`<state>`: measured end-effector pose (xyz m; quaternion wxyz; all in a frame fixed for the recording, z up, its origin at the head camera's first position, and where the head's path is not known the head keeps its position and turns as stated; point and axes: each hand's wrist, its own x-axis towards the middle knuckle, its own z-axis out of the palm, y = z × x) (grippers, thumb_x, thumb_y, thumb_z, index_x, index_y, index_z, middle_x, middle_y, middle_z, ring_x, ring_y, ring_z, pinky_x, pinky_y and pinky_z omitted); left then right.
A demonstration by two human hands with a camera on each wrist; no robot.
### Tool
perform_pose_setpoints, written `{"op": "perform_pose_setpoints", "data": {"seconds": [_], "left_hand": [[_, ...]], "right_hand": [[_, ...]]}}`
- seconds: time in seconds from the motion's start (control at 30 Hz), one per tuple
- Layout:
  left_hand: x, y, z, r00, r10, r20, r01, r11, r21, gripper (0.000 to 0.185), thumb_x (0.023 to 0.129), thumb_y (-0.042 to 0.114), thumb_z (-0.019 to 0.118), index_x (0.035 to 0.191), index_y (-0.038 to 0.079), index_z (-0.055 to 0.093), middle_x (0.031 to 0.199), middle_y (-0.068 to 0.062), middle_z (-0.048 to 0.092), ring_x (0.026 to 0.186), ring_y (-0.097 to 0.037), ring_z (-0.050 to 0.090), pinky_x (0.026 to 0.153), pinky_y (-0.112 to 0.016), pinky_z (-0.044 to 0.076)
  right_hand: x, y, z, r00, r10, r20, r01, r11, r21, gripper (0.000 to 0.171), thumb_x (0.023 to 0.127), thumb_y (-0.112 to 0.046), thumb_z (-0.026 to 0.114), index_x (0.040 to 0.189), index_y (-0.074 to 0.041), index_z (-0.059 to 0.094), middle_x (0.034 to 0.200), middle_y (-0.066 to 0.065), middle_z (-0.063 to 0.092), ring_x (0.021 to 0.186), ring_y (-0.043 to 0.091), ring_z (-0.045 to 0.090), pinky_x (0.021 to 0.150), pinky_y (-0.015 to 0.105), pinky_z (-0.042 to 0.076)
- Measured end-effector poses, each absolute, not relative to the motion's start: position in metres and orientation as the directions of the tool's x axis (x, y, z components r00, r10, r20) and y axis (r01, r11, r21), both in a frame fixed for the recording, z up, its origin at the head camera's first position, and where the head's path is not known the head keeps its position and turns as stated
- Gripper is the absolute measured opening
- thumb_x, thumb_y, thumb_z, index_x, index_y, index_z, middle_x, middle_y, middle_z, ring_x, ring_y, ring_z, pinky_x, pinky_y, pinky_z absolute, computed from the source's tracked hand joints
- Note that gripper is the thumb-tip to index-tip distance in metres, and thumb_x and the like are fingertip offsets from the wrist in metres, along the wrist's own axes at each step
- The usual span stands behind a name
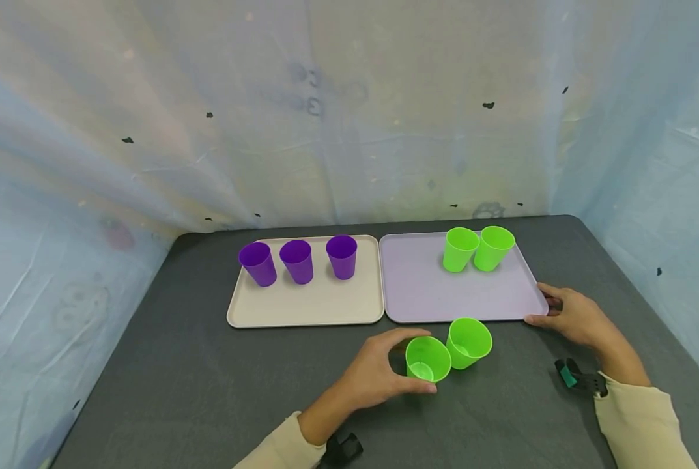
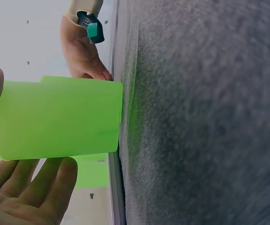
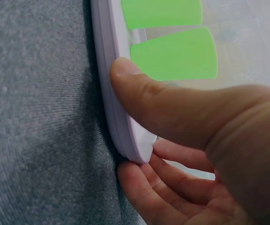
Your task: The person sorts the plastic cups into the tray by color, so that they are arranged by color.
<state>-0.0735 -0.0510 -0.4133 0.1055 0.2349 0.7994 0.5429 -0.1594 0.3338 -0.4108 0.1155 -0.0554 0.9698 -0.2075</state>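
My left hand point(image 1: 378, 368) holds a green cup point(image 1: 428, 359) between thumb and fingers in front of the trays. In the left wrist view that green cup point(image 2: 55, 119) has its base close to the dark tabletop. Just right of it, a second green cup point(image 1: 469, 342) stands on the table. My right hand point(image 1: 574, 317) grips the near right corner of the lavender tray point(image 1: 425, 293). Its thumb point(image 3: 139, 84) lies along the tray's front edge in the right wrist view, the other fingers round the side. Two green cups point(image 1: 460, 249) stand at the back right of this tray.
To the left lies a cream tray point(image 1: 302, 309), its side against the lavender one. Three purple cups point(image 1: 296, 260) stand in a row on it. A pale plastic sheet point(image 1: 337, 117) hangs behind the dark table point(image 1: 197, 384) and along both sides.
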Motion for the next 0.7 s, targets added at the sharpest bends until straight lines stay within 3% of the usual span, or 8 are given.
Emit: {"op": "perform_pose_setpoints", "data": {"seconds": [0.7], "left_hand": [[-0.092, -0.064, -0.400, -0.900, 0.419, 0.122, 0.264, 0.301, 0.917, 0.071, 0.074, 0.031, 0.089, 0.137, 0.028, 0.058, 0.134, 0.008, 0.063, 0.113, -0.013, 0.063, 0.096, -0.026, 0.053]], "right_hand": [[-0.159, 0.334, -0.412, -0.969, -0.152, -0.197, -0.054, 0.902, -0.428, 0.097, 0.084, -0.046, 0.078, 0.145, 0.016, 0.035, 0.129, 0.040, 0.055, 0.110, 0.049, 0.061, 0.085, 0.060, 0.050]]}}
